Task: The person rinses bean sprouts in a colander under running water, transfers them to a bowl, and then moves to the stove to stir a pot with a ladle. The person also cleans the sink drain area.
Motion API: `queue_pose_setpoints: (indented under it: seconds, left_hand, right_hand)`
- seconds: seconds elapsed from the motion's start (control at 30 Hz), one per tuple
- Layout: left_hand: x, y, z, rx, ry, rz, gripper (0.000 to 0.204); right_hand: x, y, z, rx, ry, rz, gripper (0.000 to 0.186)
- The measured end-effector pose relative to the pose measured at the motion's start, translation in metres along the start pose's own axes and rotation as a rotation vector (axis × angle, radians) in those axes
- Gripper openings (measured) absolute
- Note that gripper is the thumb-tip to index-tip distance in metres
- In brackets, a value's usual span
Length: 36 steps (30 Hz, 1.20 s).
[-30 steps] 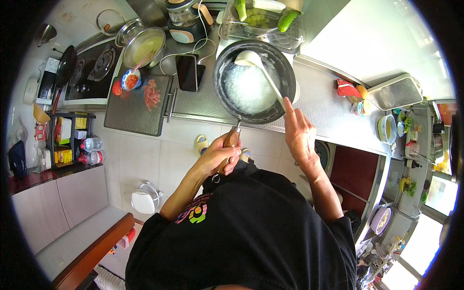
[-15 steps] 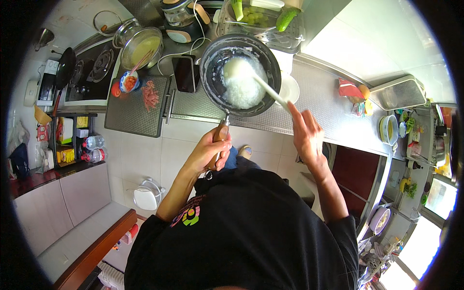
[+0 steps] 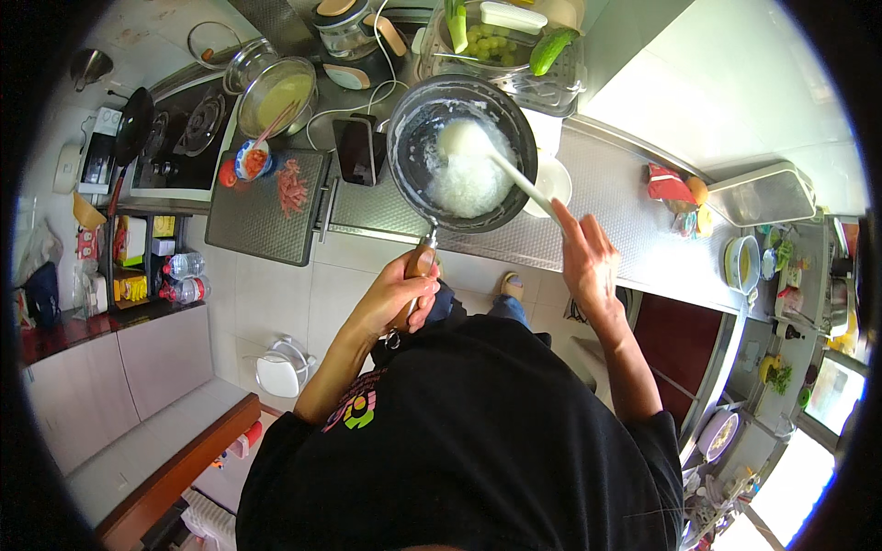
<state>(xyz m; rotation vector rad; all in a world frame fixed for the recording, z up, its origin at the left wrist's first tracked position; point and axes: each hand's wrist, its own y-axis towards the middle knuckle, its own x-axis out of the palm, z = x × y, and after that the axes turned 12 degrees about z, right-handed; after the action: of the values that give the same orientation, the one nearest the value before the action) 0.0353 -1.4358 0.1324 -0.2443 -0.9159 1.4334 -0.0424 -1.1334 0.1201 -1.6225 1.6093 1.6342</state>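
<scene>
My left hand point(image 3: 401, 296) is wrapped round the brown wooden handle point(image 3: 421, 262) of a deep dark pan point(image 3: 401, 174). The pan is held over the front of the counter and tilted, so its inside shows. White, wet, rice-like food point(image 3: 473, 186) lies in its lower part, with white residue smeared on the wall. In my right hand point(image 3: 590, 264) is the long handle of a white ladle point(image 3: 467, 142), whose rounded head rests in the food. A white bowl point(image 3: 551, 184) stands just right of the pan, partly hidden by it.
Left of the pan lie a phone point(image 3: 356, 149) and a dark cutting board point(image 3: 248, 225) with strips of meat point(image 3: 291, 187). Behind it are a small bowl point(image 3: 252, 162), a steel bowl point(image 3: 276, 96) and the stove point(image 3: 184, 138). A clear tray point(image 3: 551, 81) with a cucumber stands behind the pan.
The whole view has shifted slightly. My slippered foot has moved to the right on the floor. Both hands keep their grips, and the ladle head stays in the food.
</scene>
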Motion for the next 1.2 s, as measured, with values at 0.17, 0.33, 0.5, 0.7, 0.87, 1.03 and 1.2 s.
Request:
queue_pose_setpoints:
  seconds: [0.17, 0.33, 0.5, 0.7, 0.87, 1.03, 1.2]
  left_hand:
    - [0.047, -0.005, -0.018, 0.058, 0.012, 0.097, 0.015]
    - [0.105, 0.0, -0.045, 0.077, -0.011, 0.252, 0.014]
    - [0.113, 0.002, -0.05, 0.127, 0.059, 0.355, 0.016]
    - [0.143, 0.009, -0.066, 0.136, 0.067, 0.415, 0.017]
    - [0.17, 0.019, -0.078, 0.169, 0.163, 0.519, 0.019]
    - [0.173, 0.022, -0.081, 0.207, 0.275, 0.581, 0.019]
    - [0.175, 0.027, -0.082, 0.228, 0.354, 0.625, 0.02]
  right_hand:
    - [0.008, 0.017, 0.04, -0.037, 0.018, -0.006, 0.056]
    - [-0.017, -0.007, 0.102, 0.022, 0.129, -0.064, 0.055]
    - [0.017, -0.01, 0.11, 0.014, 0.253, -0.045, 0.054]
    - [0.027, -0.022, 0.14, -0.044, 0.276, -0.089, 0.055]
    - [0.017, -0.038, 0.165, -0.048, 0.339, -0.108, 0.05]
    - [0.007, -0.059, 0.174, -0.035, 0.346, -0.098, 0.046]
    - [-0.004, -0.08, 0.183, 0.049, 0.35, -0.073, 0.041]
